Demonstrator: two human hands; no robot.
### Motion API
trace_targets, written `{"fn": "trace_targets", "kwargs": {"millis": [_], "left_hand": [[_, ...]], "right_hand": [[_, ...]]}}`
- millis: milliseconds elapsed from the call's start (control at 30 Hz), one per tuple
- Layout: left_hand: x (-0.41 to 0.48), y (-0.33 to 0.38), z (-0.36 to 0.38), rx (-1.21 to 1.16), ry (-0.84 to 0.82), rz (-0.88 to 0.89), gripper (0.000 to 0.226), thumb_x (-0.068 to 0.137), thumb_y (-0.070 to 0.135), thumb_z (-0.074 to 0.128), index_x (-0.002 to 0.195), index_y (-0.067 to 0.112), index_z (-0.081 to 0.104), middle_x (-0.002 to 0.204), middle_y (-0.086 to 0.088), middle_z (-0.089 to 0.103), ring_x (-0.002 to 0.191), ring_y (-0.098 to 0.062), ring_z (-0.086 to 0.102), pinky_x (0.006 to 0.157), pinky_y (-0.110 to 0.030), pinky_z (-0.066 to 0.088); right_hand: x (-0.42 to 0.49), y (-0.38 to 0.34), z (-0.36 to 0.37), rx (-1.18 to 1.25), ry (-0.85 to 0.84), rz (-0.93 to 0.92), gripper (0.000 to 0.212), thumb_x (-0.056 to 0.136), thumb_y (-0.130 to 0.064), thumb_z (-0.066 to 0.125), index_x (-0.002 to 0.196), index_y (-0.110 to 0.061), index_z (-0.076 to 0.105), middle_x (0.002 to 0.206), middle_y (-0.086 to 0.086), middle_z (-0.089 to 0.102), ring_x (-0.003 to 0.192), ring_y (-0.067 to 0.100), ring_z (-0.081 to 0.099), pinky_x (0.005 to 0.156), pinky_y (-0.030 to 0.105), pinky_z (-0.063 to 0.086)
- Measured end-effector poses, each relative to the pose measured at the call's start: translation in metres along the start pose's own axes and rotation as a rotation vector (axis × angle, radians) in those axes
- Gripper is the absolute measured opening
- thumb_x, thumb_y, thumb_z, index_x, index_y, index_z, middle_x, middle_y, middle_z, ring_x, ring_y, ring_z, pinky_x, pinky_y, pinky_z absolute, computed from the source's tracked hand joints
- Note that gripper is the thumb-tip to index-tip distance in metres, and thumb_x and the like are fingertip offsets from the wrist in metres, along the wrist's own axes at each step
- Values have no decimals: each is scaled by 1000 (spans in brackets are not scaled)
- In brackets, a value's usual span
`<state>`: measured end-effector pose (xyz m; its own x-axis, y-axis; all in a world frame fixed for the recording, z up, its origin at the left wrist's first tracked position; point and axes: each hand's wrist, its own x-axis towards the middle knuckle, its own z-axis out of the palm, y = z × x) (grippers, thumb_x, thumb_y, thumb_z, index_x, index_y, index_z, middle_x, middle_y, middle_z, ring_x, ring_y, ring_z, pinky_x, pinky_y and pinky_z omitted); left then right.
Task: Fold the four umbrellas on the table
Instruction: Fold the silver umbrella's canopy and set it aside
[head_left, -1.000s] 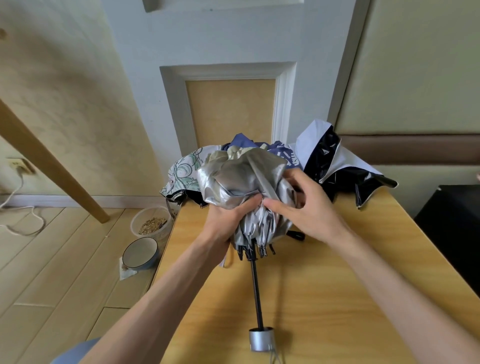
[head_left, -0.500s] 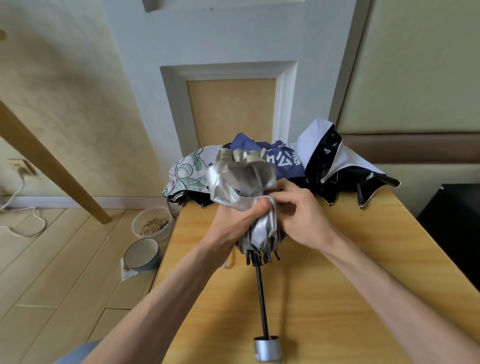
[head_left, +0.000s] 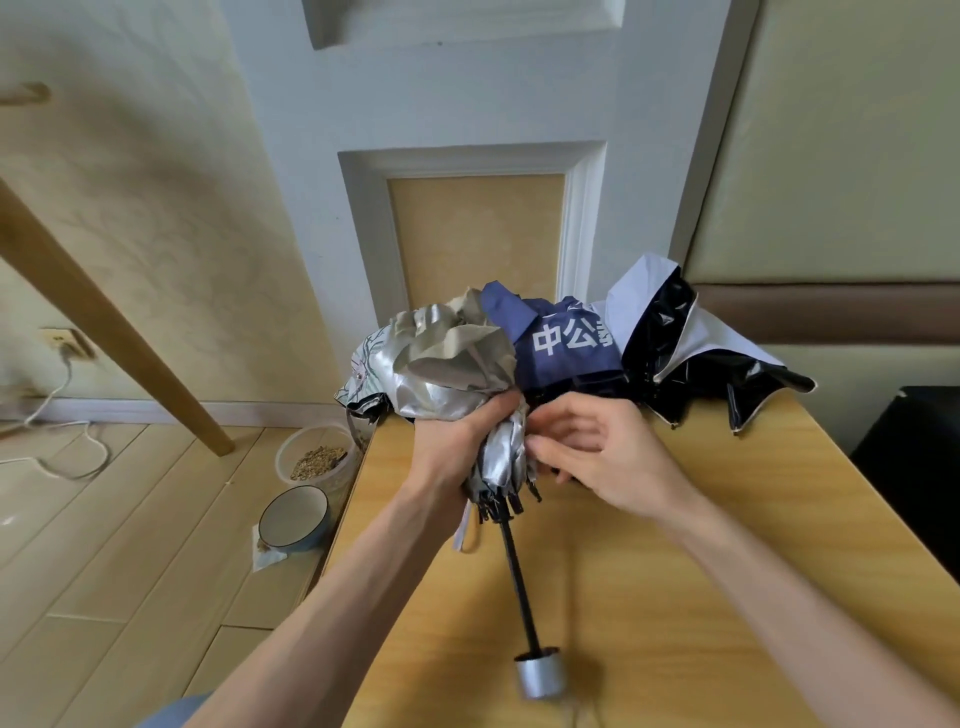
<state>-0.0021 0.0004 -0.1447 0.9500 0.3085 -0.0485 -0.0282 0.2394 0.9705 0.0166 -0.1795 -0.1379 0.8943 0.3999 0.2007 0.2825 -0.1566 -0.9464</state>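
We judge the first fold is in hand: the silver umbrella (head_left: 457, 374) is held just above the table (head_left: 675, 597) at its far left, handle (head_left: 537, 675) pointing toward us. Our left hand (head_left: 457, 447) clenches the bunched canopy; our right hand (head_left: 597, 457) has fingertips at the folds, but we cannot tell if they pinch. Next we should wrap the panels flat around the shaft. The three other umbrellas (head_left: 566, 343) lie heaped behind, unfolded.

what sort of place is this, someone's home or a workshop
Most likely a room in a home: white panelled woodwork behind the yellow wooden table, pale wood-plank floor, and on it a blue-rimmed ceramic bowl beside a clear plastic tub of grain, like pet dishes.
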Motion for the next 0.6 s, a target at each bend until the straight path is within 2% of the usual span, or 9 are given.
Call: {"fn": "trace_targets", "kwargs": {"millis": [67,133,200,267,333,433,500,533,600], "left_hand": [[-1,3,0,-87,42,16,34,83,13,88,111,2,72,108,-21,77,94,-34,75,90,-55,62],[-5,4,1,-188,55,-10,46,77,21,91,114,0,74,109,-21,77,99,-35,75,92,-53,62],[-10,2,4,-271,22,-85,56,71,28,92,115,-1,74,101,-16,77,94,-32,75,85,-46,63],[-14,-1,5,-306,-29,-170,48,73,29,89,111,3,73,89,-12,73,78,-26,73,67,-37,60],[-15,-4,3,-290,-53,-237,35,83,23,85,109,4,71,83,-12,69,69,-25,69,58,-34,57],[-9,-6,-1,-272,-34,-243,26,88,14,80,107,1,68,84,-16,67,74,-31,68,68,-44,60],[-6,-5,-2,-270,-23,-216,20,91,10,76,106,2,67,82,-15,67,71,-30,69,68,-44,61],[-6,-4,-1,-262,-11,-207,18,92,8,74,107,1,67,80,-14,68,68,-28,69,64,-41,62],[-5,-3,1,-232,5,-190,22,94,8,72,114,-2,68,83,-13,71,69,-26,70,64,-39,61]], "right_hand": [[-2,3,9,82,3,-11,22,90,-6,81,112,-8,76,95,8,80,82,20,79,71,24,61],[-2,3,17,91,79,-55,20,86,-4,84,105,-7,79,94,4,82,88,18,80,78,24,61],[-4,3,25,96,127,-81,15,83,-1,86,95,-9,80,89,2,82,87,18,80,79,25,62],[-8,6,33,90,154,-88,20,82,5,85,85,-14,80,83,0,81,81,16,79,77,24,62],[-12,8,38,38,160,-79,29,82,8,83,81,-20,79,80,-3,81,76,12,78,73,19,60],[-10,2,31,-75,43,-60,24,87,3,81,92,-20,83,88,-6,82,84,12,79,80,24,62],[-7,-8,16,-86,-66,-15,20,93,1,76,102,-14,83,94,-5,82,91,11,79,83,24,62],[-5,-15,8,-61,-74,9,18,95,-1,73,104,-13,83,95,-3,82,92,12,79,81,24,62],[-4,-22,-2,-11,22,39,12,98,-10,72,102,-13,83,92,0,82,90,17,79,73,25,62]]}}
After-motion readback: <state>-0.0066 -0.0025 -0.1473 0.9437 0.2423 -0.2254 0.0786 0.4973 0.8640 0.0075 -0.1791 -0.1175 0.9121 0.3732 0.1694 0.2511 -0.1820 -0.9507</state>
